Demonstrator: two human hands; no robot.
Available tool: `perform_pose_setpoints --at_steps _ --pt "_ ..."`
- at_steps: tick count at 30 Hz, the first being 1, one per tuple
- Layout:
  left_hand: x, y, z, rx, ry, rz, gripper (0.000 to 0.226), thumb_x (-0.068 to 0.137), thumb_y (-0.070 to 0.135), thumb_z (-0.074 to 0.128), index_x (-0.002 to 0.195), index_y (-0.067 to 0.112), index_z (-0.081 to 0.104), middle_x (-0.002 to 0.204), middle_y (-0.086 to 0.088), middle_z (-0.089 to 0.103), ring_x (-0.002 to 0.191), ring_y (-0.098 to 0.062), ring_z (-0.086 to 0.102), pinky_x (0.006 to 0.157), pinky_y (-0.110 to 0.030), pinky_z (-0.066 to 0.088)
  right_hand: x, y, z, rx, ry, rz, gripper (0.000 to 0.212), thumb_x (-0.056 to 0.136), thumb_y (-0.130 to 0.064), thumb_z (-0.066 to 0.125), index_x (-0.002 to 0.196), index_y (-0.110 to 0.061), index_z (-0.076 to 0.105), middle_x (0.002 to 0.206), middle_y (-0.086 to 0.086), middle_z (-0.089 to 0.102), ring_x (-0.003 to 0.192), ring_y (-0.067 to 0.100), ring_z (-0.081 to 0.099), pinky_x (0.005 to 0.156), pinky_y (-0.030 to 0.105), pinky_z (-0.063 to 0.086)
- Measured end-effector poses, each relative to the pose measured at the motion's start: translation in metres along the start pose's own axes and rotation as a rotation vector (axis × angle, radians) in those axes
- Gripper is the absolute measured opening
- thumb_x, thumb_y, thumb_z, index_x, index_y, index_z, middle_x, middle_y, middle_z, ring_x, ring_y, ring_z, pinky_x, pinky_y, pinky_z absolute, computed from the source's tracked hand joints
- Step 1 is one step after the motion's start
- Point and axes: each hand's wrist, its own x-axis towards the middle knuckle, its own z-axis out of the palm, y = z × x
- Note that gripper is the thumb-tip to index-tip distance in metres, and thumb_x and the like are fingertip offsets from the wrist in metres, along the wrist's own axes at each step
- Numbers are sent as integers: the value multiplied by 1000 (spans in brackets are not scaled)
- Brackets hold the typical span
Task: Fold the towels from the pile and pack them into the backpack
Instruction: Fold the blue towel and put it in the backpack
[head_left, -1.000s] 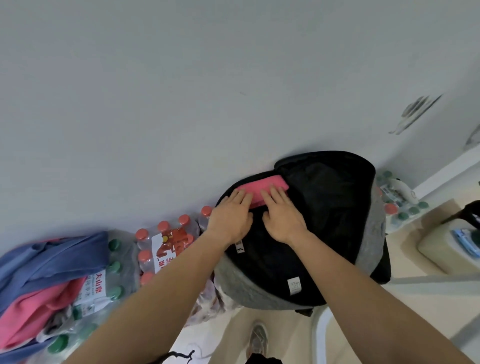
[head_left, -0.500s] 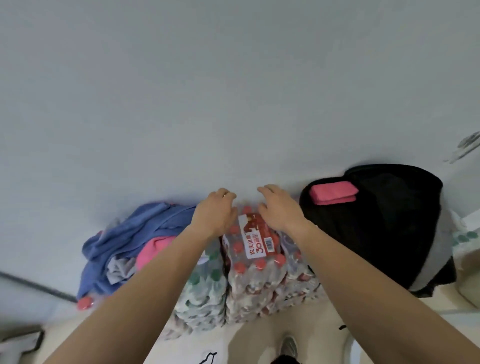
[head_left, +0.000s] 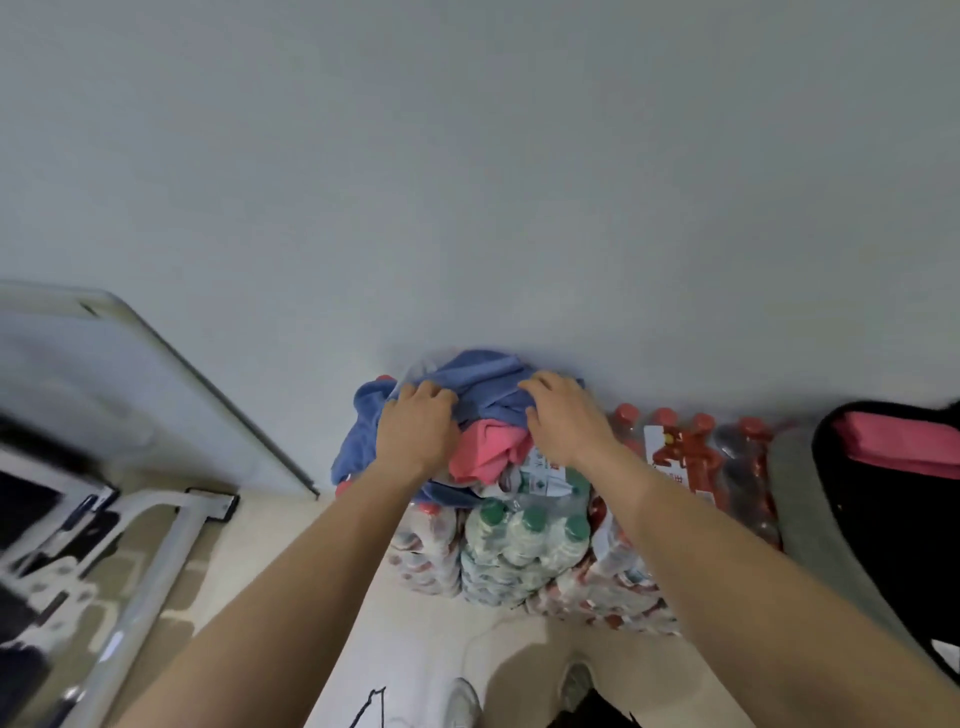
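A crumpled pile of towels lies on top of bottle packs against the wall, with a blue towel (head_left: 480, 376) uppermost and a pink towel (head_left: 488, 449) under it. My left hand (head_left: 415, 426) is on the left side of the blue towel, fingers curled into the cloth. My right hand (head_left: 566, 415) is on its right side, fingers bent down into the folds. The black and grey backpack (head_left: 883, 535) stands open at the right edge. A folded pink towel (head_left: 904, 449) lies inside it near the top.
Shrink-wrapped packs of water bottles, green-capped (head_left: 524, 551) and red-capped (head_left: 696, 467), stand under and right of the pile. The white wall (head_left: 467, 182) is just behind. A white metal frame (head_left: 156, 540) and a leaning board (head_left: 104, 374) are at the left. My shoes (head_left: 519, 696) are on the beige floor.
Both hands left the pink towel in the backpack and moved left over the bottle packs onto the towel pile. The view swung left, so the backpack is now at the right edge.
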Motion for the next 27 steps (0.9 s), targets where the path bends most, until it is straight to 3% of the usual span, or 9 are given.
perform_pose_setpoints --at_steps 5,11,15,17,21,23,27 --pt "4 -11 12 -24 -26 -48 31 91 41 51 116 29 64 120 1 61 109 -24 56 68 -33 37 35 3 4 -24 -9 -34 38 94 -31 57 131 -25 55 126 2 54 117 29 51 97 44 45" --pt "18 -10 20 -69 41 -87 28 91 45 49 107 29 66 112 0 64 101 -24 57 71 -37 45 51 6 1 45 62 -64 12 93 -31 61 102 -26 68 106 0 57 105 24 53 88 41 47" --pt "26 8 11 -184 50 -58 41 88 53 55 119 26 60 115 -3 62 103 -25 57 78 -40 50 48 2 -24 173 76 -115 8 98 -26 52 96 -21 57 97 -1 55 91 23 53 77 41 46" --pt "31 17 1 -167 81 -30 37 90 47 55 118 25 61 109 -4 61 99 -27 58 73 -37 47 46 2 -43 222 91 -104 7 100 -26 47 97 -22 51 90 1 60 82 27 56 70 42 47" --pt "45 23 -25 -192 97 -22 17 92 28 49 97 16 60 94 -7 61 84 -34 61 64 -36 41 43 10 -91 263 185 -48 7 101 -27 44 101 -24 50 87 5 66 77 28 58 69 41 49" --pt "50 22 -42 -226 113 -64 14 92 25 50 97 17 60 93 -7 65 84 -34 61 61 -33 36 38 18 -117 260 257 -28 8 100 -26 45 102 -23 52 88 3 66 79 28 59 71 41 50" --pt "57 16 -89 -267 205 -32 17 92 30 52 105 29 63 96 -7 71 88 -34 64 65 -34 46 23 37 -165 159 354 -8 9 100 -31 45 101 -28 53 90 -1 66 81 27 61 72 40 52"
